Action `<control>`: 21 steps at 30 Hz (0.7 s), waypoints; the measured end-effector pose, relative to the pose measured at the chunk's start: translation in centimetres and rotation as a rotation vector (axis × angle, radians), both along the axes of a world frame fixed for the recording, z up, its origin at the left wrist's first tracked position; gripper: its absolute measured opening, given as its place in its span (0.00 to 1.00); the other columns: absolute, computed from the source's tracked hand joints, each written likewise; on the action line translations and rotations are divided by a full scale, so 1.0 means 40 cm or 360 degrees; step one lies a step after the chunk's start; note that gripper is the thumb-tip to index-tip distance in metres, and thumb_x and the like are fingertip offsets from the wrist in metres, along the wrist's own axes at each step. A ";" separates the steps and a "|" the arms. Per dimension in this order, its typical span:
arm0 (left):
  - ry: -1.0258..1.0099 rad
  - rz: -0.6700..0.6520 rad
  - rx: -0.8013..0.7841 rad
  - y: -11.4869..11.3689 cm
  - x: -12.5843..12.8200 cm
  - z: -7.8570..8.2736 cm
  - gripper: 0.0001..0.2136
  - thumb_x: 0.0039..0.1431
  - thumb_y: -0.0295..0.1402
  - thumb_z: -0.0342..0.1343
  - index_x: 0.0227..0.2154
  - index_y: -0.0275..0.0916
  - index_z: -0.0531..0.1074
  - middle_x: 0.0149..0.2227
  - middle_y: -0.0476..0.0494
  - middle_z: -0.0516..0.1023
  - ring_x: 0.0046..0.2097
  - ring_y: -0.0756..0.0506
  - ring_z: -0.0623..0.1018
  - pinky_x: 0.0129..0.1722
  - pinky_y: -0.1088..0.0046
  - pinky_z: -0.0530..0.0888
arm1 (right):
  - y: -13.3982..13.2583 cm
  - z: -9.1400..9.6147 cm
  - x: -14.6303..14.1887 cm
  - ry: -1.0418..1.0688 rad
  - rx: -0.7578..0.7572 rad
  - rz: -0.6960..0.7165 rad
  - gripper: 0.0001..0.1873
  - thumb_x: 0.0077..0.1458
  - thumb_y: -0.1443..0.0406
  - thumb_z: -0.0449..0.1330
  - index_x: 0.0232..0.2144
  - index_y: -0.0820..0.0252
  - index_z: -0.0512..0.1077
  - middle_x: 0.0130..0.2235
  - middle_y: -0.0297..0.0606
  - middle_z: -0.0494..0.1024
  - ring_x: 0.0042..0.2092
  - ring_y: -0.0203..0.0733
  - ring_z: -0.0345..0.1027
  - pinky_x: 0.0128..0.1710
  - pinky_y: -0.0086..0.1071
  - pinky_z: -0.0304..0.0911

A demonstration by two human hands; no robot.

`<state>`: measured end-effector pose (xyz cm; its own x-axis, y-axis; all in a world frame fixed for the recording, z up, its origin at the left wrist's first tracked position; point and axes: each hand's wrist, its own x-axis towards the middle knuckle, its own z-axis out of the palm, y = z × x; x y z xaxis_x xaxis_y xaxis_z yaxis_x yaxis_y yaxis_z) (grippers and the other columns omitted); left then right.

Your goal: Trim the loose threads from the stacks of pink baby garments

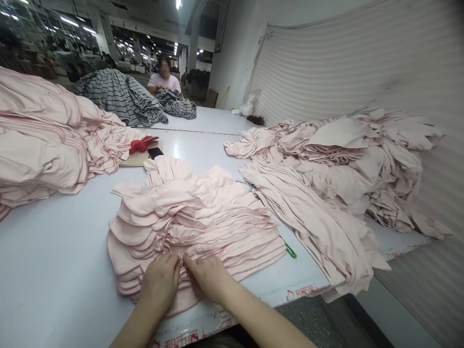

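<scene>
A fanned stack of pale pink garment pieces with small buttons lies on the white table in front of me. My left hand and my right hand rest side by side on the stack's near edge. The fingers of both are curled and pinch the top pink piece where the two hands meet. A ring shows on my left hand.
Big heaps of pink garments lie at left and right. A red cloth, a dark phone and a green clip are on the table. A person works on striped fabric far back.
</scene>
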<state>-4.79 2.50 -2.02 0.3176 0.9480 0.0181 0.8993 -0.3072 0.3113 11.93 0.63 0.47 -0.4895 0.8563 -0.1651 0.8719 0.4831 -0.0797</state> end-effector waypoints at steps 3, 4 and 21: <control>-0.0068 0.0094 -0.0114 0.013 -0.002 0.022 0.12 0.64 0.31 0.44 0.31 0.40 0.72 0.35 0.44 0.78 0.39 0.43 0.77 0.39 0.68 0.66 | -0.018 0.023 0.034 -0.0009 -0.0059 -0.0023 0.34 0.55 0.68 0.57 0.64 0.63 0.56 0.36 0.46 0.81 0.34 0.50 0.76 0.31 0.33 0.63; -0.0080 0.0153 -0.0139 0.017 0.001 0.030 0.11 0.63 0.31 0.44 0.30 0.40 0.71 0.34 0.44 0.78 0.40 0.43 0.77 0.39 0.69 0.66 | -0.028 0.031 0.038 0.0036 -0.0056 -0.0076 0.33 0.56 0.68 0.56 0.64 0.62 0.57 0.37 0.46 0.81 0.34 0.50 0.76 0.31 0.33 0.62; -0.0302 0.0515 -0.0177 0.083 -0.008 0.061 0.14 0.62 0.41 0.40 0.30 0.43 0.68 0.29 0.45 0.77 0.31 0.43 0.76 0.30 0.68 0.66 | 0.018 0.032 -0.002 0.0872 0.0079 -0.0250 0.17 0.65 0.64 0.50 0.55 0.55 0.64 0.41 0.35 0.81 0.40 0.41 0.75 0.37 0.28 0.64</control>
<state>-5.12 5.82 0.42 0.0026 0.9981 -0.0609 0.8673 0.0280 0.4971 11.86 1.33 1.74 -0.3586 0.9258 0.1193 0.7713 0.3659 -0.5207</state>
